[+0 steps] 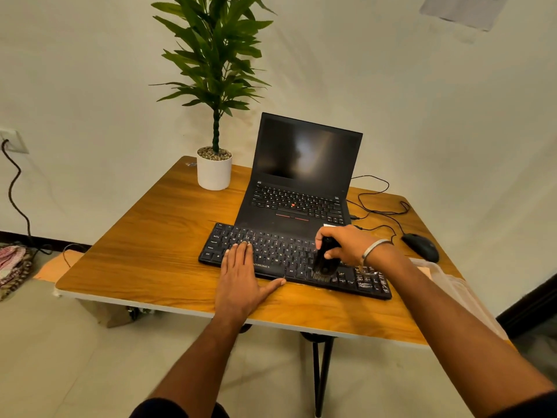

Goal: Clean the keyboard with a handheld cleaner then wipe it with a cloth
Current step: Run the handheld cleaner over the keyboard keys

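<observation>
The flat black plastic keyboard (294, 260) — judged light and prone to sliding — was pinned on the wooden table (156, 236) by the spread left hand (241, 276), while the small black handheld cleaner (324, 260) was gripped by the right hand (346, 245).

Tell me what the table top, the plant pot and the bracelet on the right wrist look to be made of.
Table top: wood or wood-look laminate, semi-gloss, with grain streaks and a pale edge band. Pot: smooth matte white, ceramic or plastic; cannot tell which. Bracelet: likely metal, a thin silvery band catching light.
</observation>
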